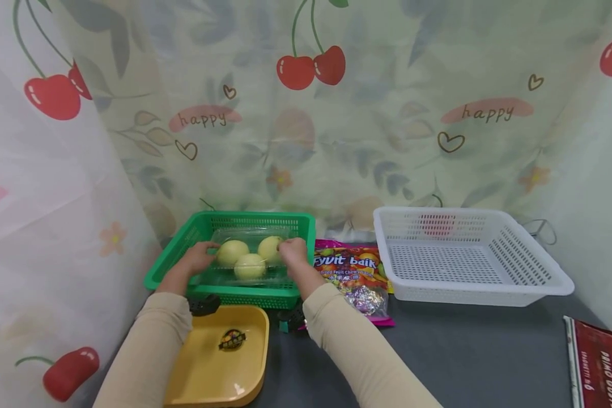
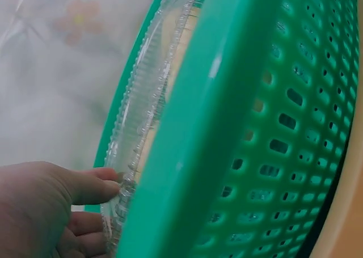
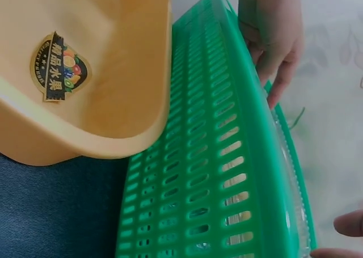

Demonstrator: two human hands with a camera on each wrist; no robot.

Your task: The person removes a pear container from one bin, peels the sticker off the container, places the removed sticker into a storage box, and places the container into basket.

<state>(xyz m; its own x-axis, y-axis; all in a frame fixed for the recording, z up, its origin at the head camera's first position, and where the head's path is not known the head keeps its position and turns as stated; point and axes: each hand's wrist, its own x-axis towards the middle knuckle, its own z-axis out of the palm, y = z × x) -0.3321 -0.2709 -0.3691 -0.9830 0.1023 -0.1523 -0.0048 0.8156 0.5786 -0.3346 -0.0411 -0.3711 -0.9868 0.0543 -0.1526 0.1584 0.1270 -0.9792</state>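
A clear plastic box [image 1: 245, 232] with three round pale yellow-green fruits [image 1: 250, 266] lies inside the green basket [image 1: 219, 294]. At the box's left edge, my left hand [image 1: 199, 258] pinches the rim between thumb and fingers; the left wrist view shows this hand [image 2: 51, 207] close up. My right hand [image 1: 296, 255] holds the opposite side, beside the right-hand fruit. Only some fingertips [image 3: 349, 224] of it enter the right wrist view, near the box's edge. Whether the box rests on the basket's floor cannot be seen.
In front of the basket is a yellow tray [image 1: 219, 368] with a fruit sticker. A candy bag [image 1: 347, 263] lies to its right, partly behind my right forearm. Further right stands a white basket [image 1: 443, 266]; a red spaghetti packet [image 1: 599, 362] lies at the right edge. Patterned curtains surround the table.
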